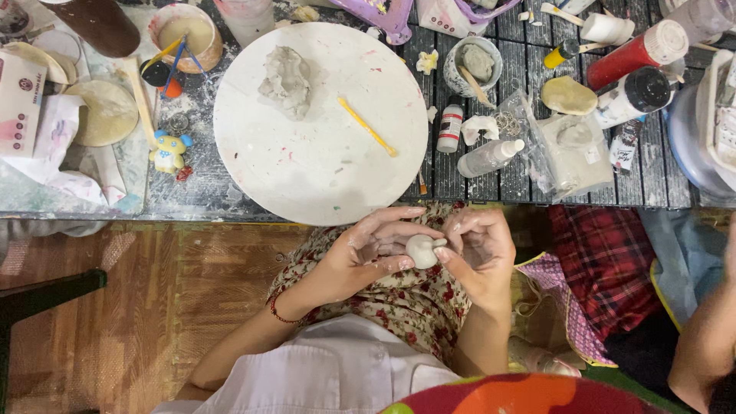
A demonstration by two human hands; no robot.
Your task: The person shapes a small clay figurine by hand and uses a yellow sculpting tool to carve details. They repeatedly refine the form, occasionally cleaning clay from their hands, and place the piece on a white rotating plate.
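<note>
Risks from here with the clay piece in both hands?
1. The small clay ball is held over the lap, off the table, between the left hand and right hand; a slip likely lands it on the floral fabric or the floor.
2. The right fingertips pinch its small nub; too much pressure may tear it off.

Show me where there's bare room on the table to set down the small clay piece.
The round white board is mostly bare: its lower half below the yellow tool, and its left side below the clay lump. Right of the board it is crowded with bottles, a cup and a plastic bag.
</note>
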